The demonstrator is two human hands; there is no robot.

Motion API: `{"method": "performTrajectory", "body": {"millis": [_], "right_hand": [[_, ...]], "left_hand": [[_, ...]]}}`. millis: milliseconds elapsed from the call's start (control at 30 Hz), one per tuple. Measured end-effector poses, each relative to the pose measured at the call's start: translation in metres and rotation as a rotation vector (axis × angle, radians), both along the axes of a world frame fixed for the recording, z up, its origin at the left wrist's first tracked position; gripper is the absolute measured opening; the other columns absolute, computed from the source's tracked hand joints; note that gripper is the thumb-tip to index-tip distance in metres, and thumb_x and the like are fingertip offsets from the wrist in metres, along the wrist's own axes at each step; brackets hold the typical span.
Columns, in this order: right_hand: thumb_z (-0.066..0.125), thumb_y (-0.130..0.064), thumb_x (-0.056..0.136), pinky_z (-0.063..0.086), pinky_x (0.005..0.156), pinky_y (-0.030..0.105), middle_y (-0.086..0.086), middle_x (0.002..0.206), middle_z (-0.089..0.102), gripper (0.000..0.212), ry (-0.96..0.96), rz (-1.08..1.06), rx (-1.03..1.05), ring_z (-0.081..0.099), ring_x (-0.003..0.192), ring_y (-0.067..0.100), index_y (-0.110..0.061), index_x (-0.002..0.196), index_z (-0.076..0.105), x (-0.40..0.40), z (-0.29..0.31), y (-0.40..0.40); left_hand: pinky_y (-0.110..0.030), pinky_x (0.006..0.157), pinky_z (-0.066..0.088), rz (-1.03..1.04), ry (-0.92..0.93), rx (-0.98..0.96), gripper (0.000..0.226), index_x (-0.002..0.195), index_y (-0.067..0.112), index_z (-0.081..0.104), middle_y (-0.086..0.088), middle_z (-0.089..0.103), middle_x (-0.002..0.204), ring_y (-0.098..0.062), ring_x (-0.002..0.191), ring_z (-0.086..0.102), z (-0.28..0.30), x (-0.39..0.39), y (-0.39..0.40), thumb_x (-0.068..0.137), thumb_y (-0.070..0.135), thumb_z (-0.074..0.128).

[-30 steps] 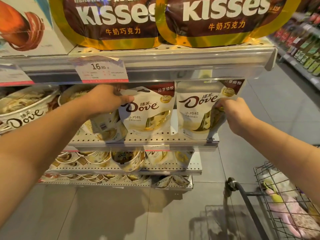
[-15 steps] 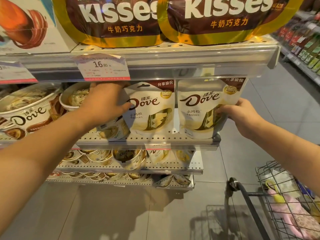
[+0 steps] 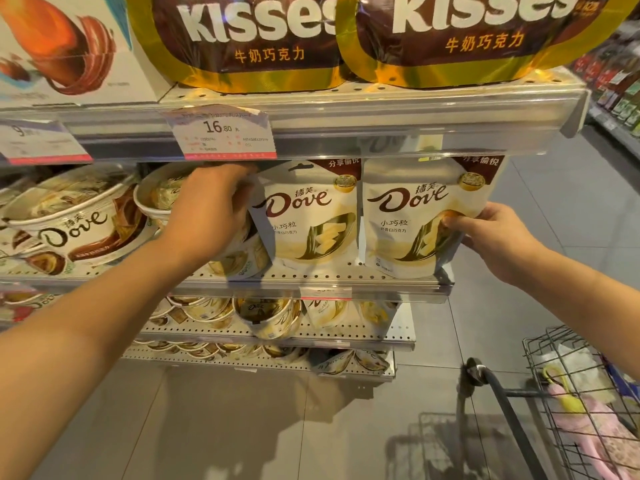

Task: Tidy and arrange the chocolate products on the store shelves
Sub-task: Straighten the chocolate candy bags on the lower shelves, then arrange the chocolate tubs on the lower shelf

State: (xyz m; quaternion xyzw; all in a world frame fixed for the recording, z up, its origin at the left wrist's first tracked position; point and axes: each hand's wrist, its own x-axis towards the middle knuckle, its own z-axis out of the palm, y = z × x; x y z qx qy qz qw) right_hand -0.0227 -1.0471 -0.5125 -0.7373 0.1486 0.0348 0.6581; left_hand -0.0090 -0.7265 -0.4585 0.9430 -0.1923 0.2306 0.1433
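Two white Dove pouches stand side by side on the middle shelf (image 3: 381,284). My left hand (image 3: 211,213) grips the upper left edge of the left Dove pouch (image 3: 308,216), with its fingers curled behind it. My right hand (image 3: 491,233) holds the right edge of the right Dove pouch (image 3: 412,216), thumb on the front and fingers behind. A Dove cup (image 3: 156,192) is partly hidden behind my left hand. Another Dove cup (image 3: 62,223) lies tilted at the far left.
Large Kisses bags (image 3: 249,39) fill the top shelf above a price tag (image 3: 221,133). Lower shelves (image 3: 277,336) hold several Dove cups and pouches. A wire shopping cart (image 3: 571,403) stands at the lower right on the grey tiled floor. Another aisle (image 3: 616,81) runs at the far right.
Both hands stay on the two pouches. My left hand has moved up to the pouch's top edge, and my right hand has shifted slightly along the right pouch's side. The pouches stand straighter.
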Motion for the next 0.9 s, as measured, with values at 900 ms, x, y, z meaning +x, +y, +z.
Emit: {"method": "performTrajectory", "body": {"millis": [900], "right_hand": [[0.053, 0.003, 0.081, 0.047, 0.07, 0.016, 0.007, 0.103, 0.053, 0.032, -0.473, -0.35, -0.443, 0.056, 0.085, 0.014, -0.021, 0.103, 0.054, -0.079, 0.001, 0.168]], "left_hand": [[-0.048, 0.086, 0.044, -0.11, 0.249, 0.307, 0.052, 0.11, 0.013, 0.065, -0.011, 0.064, 0.113, -0.035, 0.104, 0.058, 0.03, -0.014, 0.151, 0.072, 0.048, 0.07]]}}
